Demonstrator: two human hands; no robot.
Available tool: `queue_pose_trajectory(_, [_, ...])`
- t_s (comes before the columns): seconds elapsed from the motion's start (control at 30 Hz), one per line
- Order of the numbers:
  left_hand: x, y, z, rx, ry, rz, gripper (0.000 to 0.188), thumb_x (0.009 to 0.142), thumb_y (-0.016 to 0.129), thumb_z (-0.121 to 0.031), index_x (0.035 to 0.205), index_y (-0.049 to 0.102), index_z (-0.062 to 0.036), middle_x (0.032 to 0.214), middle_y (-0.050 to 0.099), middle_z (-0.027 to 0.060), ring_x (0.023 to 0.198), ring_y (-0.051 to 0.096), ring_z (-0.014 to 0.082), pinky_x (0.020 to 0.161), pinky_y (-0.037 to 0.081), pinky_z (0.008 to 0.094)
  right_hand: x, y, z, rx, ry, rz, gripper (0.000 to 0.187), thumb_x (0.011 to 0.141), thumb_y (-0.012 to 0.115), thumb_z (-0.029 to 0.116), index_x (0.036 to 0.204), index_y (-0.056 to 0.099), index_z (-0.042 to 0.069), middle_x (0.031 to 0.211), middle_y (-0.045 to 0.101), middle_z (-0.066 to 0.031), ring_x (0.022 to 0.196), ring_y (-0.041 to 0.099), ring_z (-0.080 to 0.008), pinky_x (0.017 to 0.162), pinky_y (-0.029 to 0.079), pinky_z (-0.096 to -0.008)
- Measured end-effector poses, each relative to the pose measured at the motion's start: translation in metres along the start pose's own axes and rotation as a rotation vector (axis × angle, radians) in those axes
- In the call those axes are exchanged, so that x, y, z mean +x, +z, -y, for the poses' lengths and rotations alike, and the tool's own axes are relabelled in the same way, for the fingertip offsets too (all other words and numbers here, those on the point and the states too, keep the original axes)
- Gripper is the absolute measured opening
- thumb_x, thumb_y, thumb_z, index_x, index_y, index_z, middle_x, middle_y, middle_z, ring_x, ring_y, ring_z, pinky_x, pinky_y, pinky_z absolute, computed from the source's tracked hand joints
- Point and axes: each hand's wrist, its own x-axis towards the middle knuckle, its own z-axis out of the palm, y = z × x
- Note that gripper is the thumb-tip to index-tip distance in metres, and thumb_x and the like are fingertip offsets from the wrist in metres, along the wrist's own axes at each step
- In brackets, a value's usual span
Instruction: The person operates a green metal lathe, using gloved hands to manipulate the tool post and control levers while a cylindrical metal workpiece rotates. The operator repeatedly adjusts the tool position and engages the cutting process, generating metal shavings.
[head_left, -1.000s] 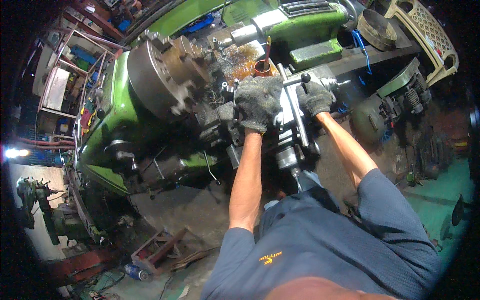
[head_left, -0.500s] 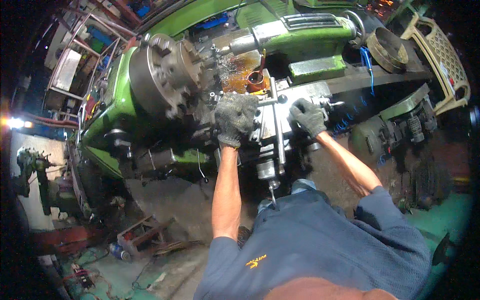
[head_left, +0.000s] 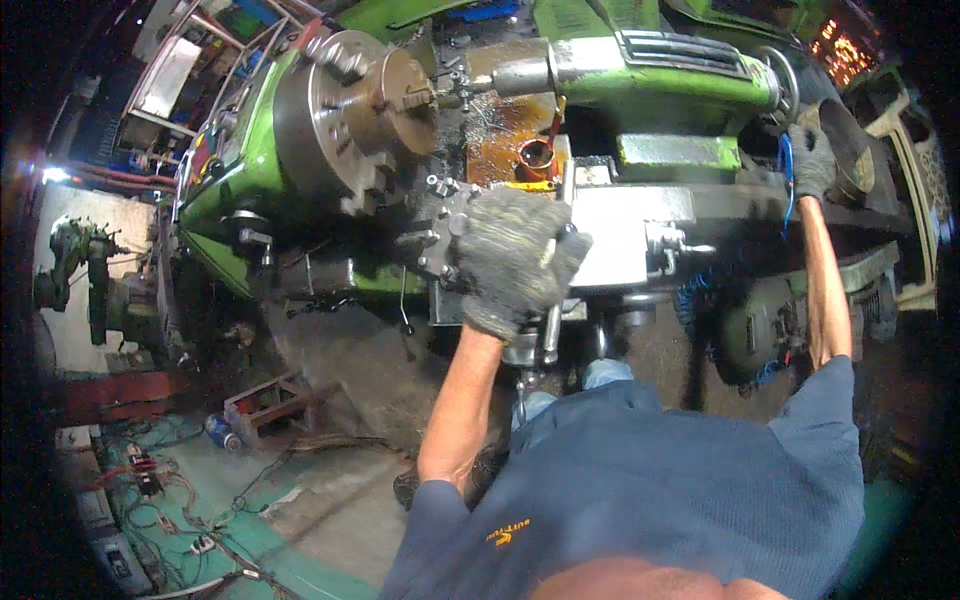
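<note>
I stand at a green lathe [head_left: 660, 70]. My gloved left hand [head_left: 512, 262] is closed over the grey tool post lever [head_left: 552, 330] on the carriage, just right of the big round chuck [head_left: 350, 120]. My gloved right hand [head_left: 812, 160] reaches far right, with its fingers curled on the rim of the tailstock handwheel [head_left: 778, 78], beside a blue cord [head_left: 785, 185]. An orange cup [head_left: 535, 158] stands in the oily tray behind the tool post.
A dark round part [head_left: 848, 140] and a pale plastic crate [head_left: 915, 150] lie at the right. A motor [head_left: 760, 330] sits below the bed. On the green floor at the left are cables [head_left: 150, 480], a blue can [head_left: 218, 432] and a small rack [head_left: 270, 400]. Another machine [head_left: 80, 270] stands far left.
My right hand has left the carriage and swung right to the tailstock end. My left hand has stayed on the tool post. The view has moved closer and shifted.
</note>
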Motion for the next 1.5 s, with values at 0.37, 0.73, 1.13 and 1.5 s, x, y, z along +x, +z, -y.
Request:
queue_pose_trajectory(0.37, [0.003, 0.033, -0.016, 0.022, -0.226, 0.294, 0.042, 0.092, 0.063, -0.038, 0.060, 0.066, -0.0122, 0.055, 0.057, 0.0114, 0.051, 0.056, 0.0310, 0.054, 0.041, 0.0476, 0.148, 0.090, -0.033, -0.195, -0.047, 0.194, 0.068, 0.088, 0.052, 0.064, 0.128, 0.063, 0.010, 0.128, 0.064, -0.0226, 0.118, 0.061, -0.0408, 0.098, 0.047, -0.0463])
queue_pose_trajectory(0.73, [-0.015, 0.028, -0.001, -0.150, -0.096, 0.756, 0.026, 0.092, 0.061, -0.035, 0.088, 0.072, -0.0112, 0.076, 0.066, 0.0110, 0.068, 0.063, 0.0296, 0.062, 0.045, 0.0482, 0.160, 0.094, -0.061, -0.361, -0.059, -0.018, 0.051, 0.088, 0.054, 0.044, 0.126, 0.066, 0.013, 0.117, 0.068, -0.0232, 0.112, 0.064, -0.0414, 0.092, 0.050, -0.0479])
queue_pose_trajectory(1.13, [-0.044, 0.032, 0.011, -0.292, 0.021, 0.772, 0.023, 0.090, 0.061, -0.031, 0.101, 0.070, -0.0128, 0.079, 0.064, 0.0097, 0.070, 0.062, 0.0290, 0.060, 0.044, 0.0484, 0.158, 0.105, -0.038, -0.180, 0.038, 0.067, 0.039, 0.085, 0.057, 0.035, 0.111, 0.068, 0.008, 0.092, 0.072, -0.0178, 0.080, 0.071, -0.0299, 0.070, 0.054, -0.0425])
queue_pose_trajectory(1.5, [-0.043, 0.039, 0.008, -0.300, 0.102, 0.734, 0.029, 0.088, 0.061, -0.028, 0.112, 0.068, -0.0143, 0.081, 0.062, 0.0086, 0.072, 0.061, 0.0285, 0.059, 0.044, 0.0486, 0.158, 0.106, -0.051, -0.067, 0.094, 0.102, 0.042, 0.086, 0.057, 0.038, 0.111, 0.069, 0.007, 0.088, 0.071, -0.0157, 0.073, 0.070, -0.0260, 0.063, 0.053, -0.0404])
